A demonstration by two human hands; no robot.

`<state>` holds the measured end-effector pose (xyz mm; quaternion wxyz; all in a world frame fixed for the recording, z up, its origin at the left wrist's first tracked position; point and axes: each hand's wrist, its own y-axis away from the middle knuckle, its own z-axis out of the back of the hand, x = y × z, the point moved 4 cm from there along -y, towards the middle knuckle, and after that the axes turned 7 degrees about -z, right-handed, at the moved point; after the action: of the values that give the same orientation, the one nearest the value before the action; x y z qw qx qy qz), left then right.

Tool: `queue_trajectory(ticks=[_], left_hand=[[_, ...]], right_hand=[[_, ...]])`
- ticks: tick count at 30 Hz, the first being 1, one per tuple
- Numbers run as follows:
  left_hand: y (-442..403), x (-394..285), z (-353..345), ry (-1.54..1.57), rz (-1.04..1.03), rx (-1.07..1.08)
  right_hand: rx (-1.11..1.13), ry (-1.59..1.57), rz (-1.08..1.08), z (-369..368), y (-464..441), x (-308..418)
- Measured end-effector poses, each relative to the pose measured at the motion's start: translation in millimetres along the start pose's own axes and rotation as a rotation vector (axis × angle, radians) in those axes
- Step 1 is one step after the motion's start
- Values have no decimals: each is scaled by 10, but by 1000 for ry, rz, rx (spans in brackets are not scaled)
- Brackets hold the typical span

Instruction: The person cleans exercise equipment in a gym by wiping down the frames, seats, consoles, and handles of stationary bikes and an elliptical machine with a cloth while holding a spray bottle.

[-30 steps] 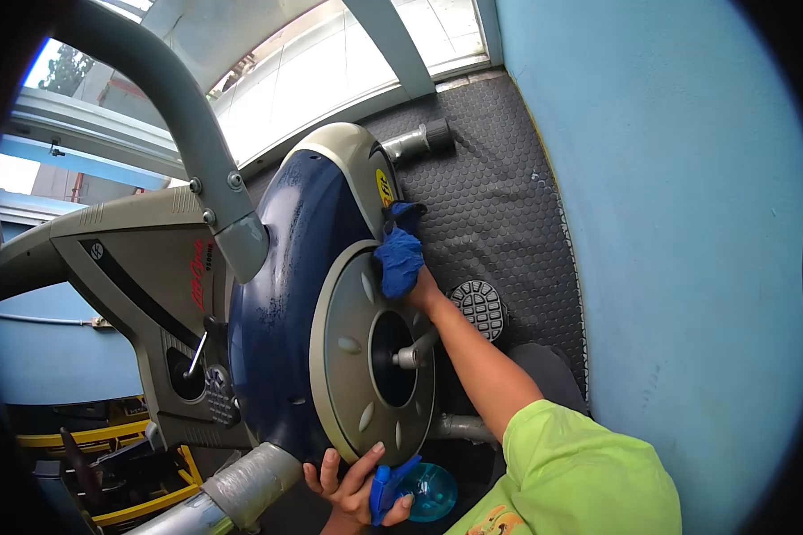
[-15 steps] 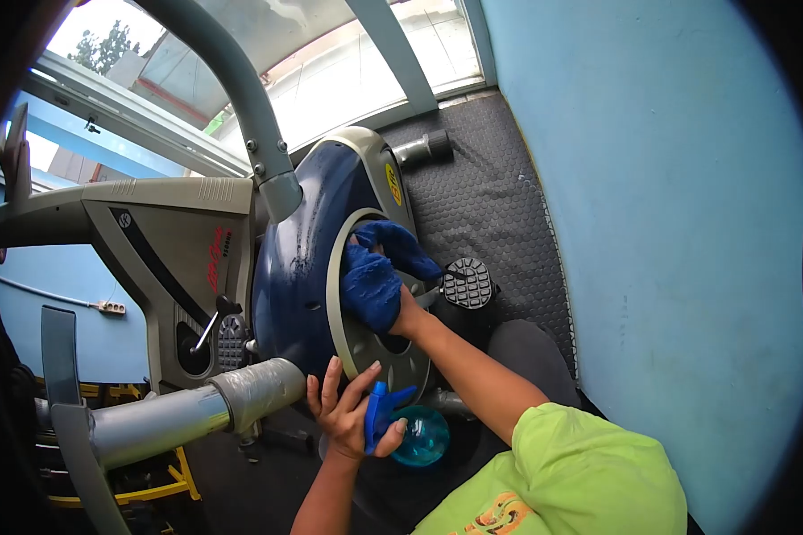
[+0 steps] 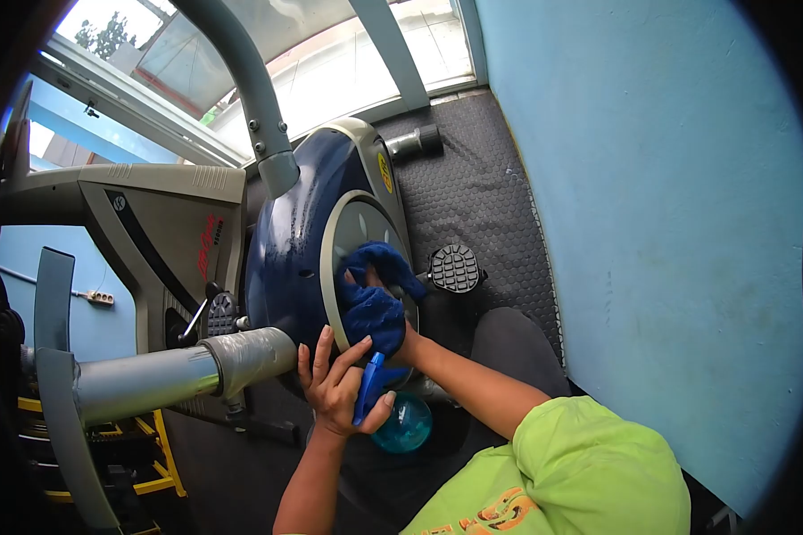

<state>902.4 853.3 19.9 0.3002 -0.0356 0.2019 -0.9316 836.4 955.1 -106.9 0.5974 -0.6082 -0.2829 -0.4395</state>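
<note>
A blue cloth [image 3: 373,312] is in my right hand [image 3: 403,346], pressed on the round grey side disc [image 3: 355,223] of a dark blue and beige exercise bike [image 3: 281,227]. The cloth hides most of that hand's fingers. Below it, my left hand [image 3: 337,392] holds a spray bottle by its blue trigger head [image 3: 372,385], with several fingers spread against the disc's lower rim. The bottle's clear teal body [image 3: 405,424] hangs to the right of that hand.
A ribbed pedal [image 3: 456,268] stands out right of the disc. A silver tube [image 3: 152,385] crosses at lower left, near a yellow frame [image 3: 165,455]. Light blue wall [image 3: 651,223] rises at right beside the black textured mat [image 3: 473,192]. Windows [image 3: 330,80] line the top.
My right hand and the cloth have moved down the disc from its upper edge, closer to my left hand. The view has shifted, and my left hand still holds the spray bottle.
</note>
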Motion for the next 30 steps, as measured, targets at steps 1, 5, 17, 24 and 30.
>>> queue_trajectory(ticks=[1,5,17,24,30], left_hand=[[18,9,5,1,-1,2],[18,66,25,137,-5,-69],[1,9,-21,1,-1,-4],[21,11,-31,-25,8,12],[53,13,-48,-28,-7,16]], right_hand=[[-2,0,-2,-7,118,4],[339,102,-76,88,778,-45],[222,50,-198,-88,1047,-331],[357,150,-979,-225,789,-1240],[-73,-3,-684,-172,912,-1395]])
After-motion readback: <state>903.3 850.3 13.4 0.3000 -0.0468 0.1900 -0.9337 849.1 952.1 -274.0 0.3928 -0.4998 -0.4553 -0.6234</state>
